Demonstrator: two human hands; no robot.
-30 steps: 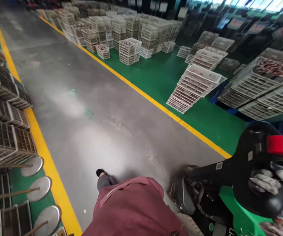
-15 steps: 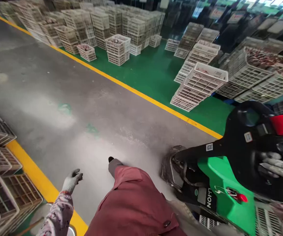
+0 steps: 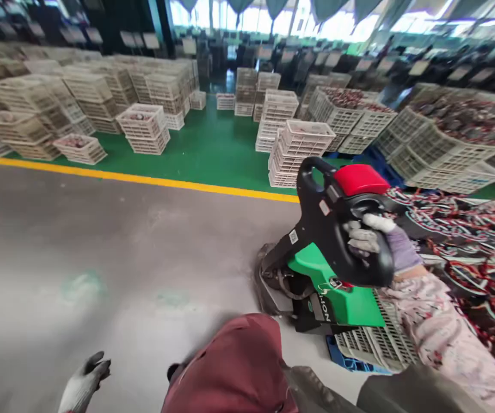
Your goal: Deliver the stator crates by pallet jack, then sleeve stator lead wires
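Pallet jack handle (image 3: 320,218) sits in the right hand (image 3: 370,238), gloved fingers (image 3: 359,241) clenched round its black moulded loop, a shape made for a fist. The left hand (image 3: 84,383), gloved too, hangs released and empty above the concrete floor (image 3: 101,258). Below the handle, the green truck body (image 3: 337,292) stands beside a plastic crate (image 3: 380,338) and tangled red-and-white strips (image 3: 479,252)

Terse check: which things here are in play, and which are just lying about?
In play:
right hand, gripping the tiller
pallet truck
low crates on a blue pallet against the truck, probably its load; forks hidden

Lying about:
crate stacks
heap of red-and-white strips

Left hand holds nothing.
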